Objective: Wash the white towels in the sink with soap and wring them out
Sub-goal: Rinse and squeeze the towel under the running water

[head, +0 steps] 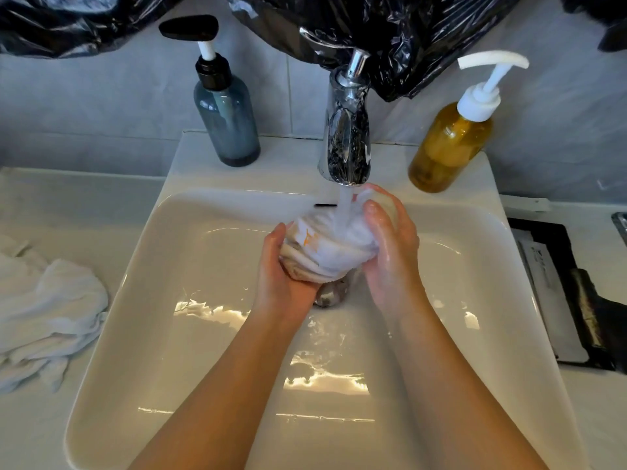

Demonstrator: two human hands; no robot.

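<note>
Towel (327, 249) between left hand (283, 274) and right hand (390, 252)

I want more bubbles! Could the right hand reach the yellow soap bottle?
Probably yes. The amber pump bottle stands on the sink rim just behind the right hand, nothing between them. Its fingers grip the wet towel, though, so they'd let go first.

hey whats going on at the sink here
A person is washing a bunched-up white towel under the running faucet, over the sink. The left hand cups it from below while the right hand grips its other side. The towel shows an orange mark. More white cloth lies in a heap on the counter to the left, and a grey pump bottle and an amber pump bottle flank the faucet.
</note>
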